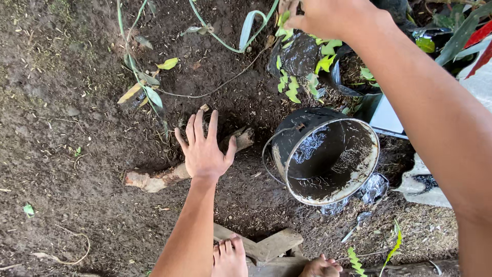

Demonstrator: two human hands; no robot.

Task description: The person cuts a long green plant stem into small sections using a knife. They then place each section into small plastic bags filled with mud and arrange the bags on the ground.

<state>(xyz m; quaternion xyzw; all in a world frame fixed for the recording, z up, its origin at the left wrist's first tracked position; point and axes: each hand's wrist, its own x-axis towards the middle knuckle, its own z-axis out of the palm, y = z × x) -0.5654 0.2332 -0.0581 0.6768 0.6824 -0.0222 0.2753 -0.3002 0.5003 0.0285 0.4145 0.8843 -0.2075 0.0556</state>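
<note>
My left hand (204,149) lies flat with spread fingers on dark soil, resting over a thick pale root or stick (154,178) that runs across the ground. My right hand (322,15) reaches to the top of the view, its fingers pinched on the yellow-green leaves of a small plant (303,72). The plant grows from a black plastic grow bag (302,54) filled with soil. A black bucket (328,159) with a soil-smeared inside and a wire handle lies tipped between my arms.
My bare feet (229,256) rest on wooden pieces (266,245) at the bottom. Thin green vines with leaves (148,87) trail over the soil at upper left. Red and green foliage (466,36) and pale sheet material (425,179) sit at the right.
</note>
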